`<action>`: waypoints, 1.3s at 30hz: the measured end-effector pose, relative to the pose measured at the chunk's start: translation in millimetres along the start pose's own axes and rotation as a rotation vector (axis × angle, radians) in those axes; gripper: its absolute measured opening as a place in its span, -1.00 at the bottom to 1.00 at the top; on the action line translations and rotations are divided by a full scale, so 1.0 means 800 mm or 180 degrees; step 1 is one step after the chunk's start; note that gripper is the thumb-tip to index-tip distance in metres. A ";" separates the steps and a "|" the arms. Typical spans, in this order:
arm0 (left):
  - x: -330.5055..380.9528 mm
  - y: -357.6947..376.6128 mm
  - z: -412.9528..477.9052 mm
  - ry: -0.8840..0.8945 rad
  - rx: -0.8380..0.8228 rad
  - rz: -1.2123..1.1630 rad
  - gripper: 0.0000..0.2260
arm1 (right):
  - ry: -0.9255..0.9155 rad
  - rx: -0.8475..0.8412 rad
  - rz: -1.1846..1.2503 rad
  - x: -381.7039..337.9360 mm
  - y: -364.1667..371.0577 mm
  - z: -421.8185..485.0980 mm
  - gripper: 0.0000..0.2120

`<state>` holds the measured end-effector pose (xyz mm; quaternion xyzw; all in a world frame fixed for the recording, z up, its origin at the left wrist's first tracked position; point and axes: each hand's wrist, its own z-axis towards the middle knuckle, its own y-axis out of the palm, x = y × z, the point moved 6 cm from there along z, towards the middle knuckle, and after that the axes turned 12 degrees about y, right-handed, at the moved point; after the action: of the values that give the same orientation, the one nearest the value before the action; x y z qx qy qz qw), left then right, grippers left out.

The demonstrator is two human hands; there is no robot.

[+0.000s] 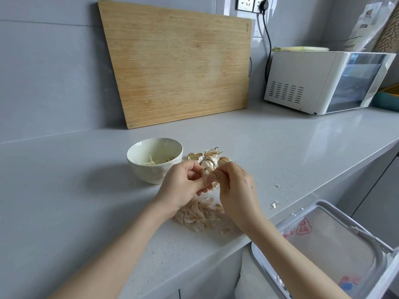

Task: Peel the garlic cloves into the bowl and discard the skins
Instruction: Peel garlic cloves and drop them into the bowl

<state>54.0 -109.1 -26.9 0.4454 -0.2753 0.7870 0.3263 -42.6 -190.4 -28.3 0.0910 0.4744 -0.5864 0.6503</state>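
You held one garlic clove (pixel 205 171) between both hands, just right of the bowl (pixel 146 174) and slightly nearer to you. The clove's long axis ran roughly up the frame, toward the wall; which end was the tip could not be told. Left hand (pixel 183 183): fingers curled, thumb and fingertips pinching the clove from the left. Right hand (pixel 235 186): fingers curled, pinching at the clove's right side.

Bowl: round, white, glossy ceramic. It held a few pale peeled cloves (pixel 151 162), one with a green sprout.

Unpeeled garlic heads (pixel 210 159), papery and tan-white, lay just right of the bowl, behind your hands. A loose heap of dry, flaky skins (pixel 200 216) lay right of the bowl and nearer you, under your wrists. Small skin flakes (pixel 275 204) lay scattered farther right.

Bin (pixel 269 266): white-rimmed, rectangular, lined with a clear bag printed in red, well right of the bowl, below the counter (pixel 64 190) edge. Its contents were unclear.

Behind the bowl, a bamboo cutting board (pixel 179 67) leaned on the wall.
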 end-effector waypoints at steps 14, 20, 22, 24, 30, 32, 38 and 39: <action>-0.003 -0.001 0.000 0.0095 -0.0138 0.0573 -0.86 | 0.1068 -0.0142 0.0664 0.016 -0.015 0.006 -0.89; -0.006 -0.006 0.001 0.0065 0.0078 0.0443 -0.84 | 0.0771 -0.0434 0.1035 0.000 -0.013 0.003 -0.89; -0.008 -0.003 0.000 -0.0115 0.0086 0.0028 -0.82 | 0.0742 -0.0548 0.1118 0.000 -0.010 0.003 -0.97; -0.008 0.001 -0.002 -0.0300 0.0080 -0.0379 -0.81 | 0.0765 -0.0557 0.1174 0.002 -0.009 0.004 -0.96; -0.004 -0.001 -0.002 -0.0033 0.0097 0.0137 -0.73 | 0.0620 -0.0603 0.1304 0.001 -0.009 0.003 -0.81; 0.001 -0.001 0.000 0.0176 -0.0004 0.0504 -0.72 | 0.0574 -0.0595 0.1277 0.003 -0.008 0.005 -0.77; 0.012 0.001 -0.002 0.0623 -0.0159 0.1285 -0.80 | 0.0151 -0.0410 0.0793 0.005 -0.002 0.005 -0.82; 0.011 -0.002 -0.002 0.0613 -0.0128 0.1259 -0.84 | 0.0012 -0.0350 0.0721 0.002 -0.002 0.004 -0.84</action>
<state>51.3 -104.5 -19.6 0.2989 -0.3405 0.8689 0.1991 -42.7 -194.2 -27.2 0.1094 0.4937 -0.4820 0.7155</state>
